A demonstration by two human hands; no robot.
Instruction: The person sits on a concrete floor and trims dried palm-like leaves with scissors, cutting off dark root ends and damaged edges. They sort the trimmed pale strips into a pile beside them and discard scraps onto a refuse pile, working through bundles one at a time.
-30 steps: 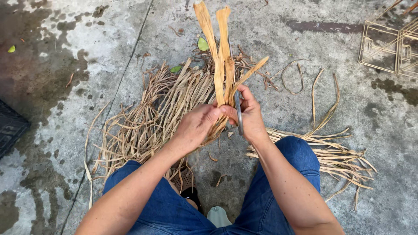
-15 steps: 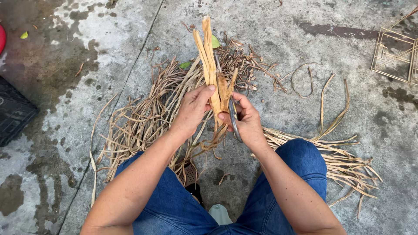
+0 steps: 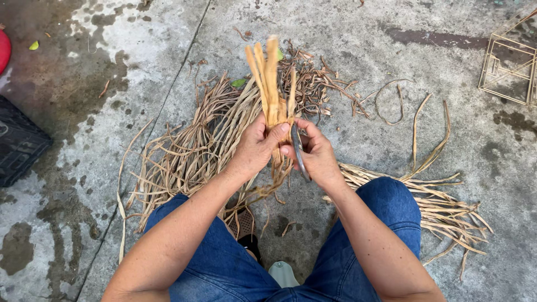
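I have my left hand (image 3: 258, 146) clamped around a small bunch of pale dried fibre strips (image 3: 269, 78), which stands upright above my knees, cut ends fanned at the top. My right hand (image 3: 318, 156) is closed too: its fingertips pinch the bunch from the other side while a narrow grey metal blade (image 3: 298, 152) sits tucked in the same grip, pointing down and away from the strips.

To do this well, I judge the tops should be kept level, the left grip tight just below the fan, and the blade edge turned off my left thumb, which is very close to it.

Loose strips lie heaped on the concrete floor (image 3: 358, 39) beyond my left knee (image 3: 184, 151), with a second, straighter sheaf (image 3: 442, 210) at my right knee.

I see no packages, labels or signs. Nearest in kind are a dark crate (image 3: 19, 142) at the left edge, a red rounded object (image 3: 3, 50) above it, and a thin yellowish box frame (image 3: 509, 59) at the upper right.
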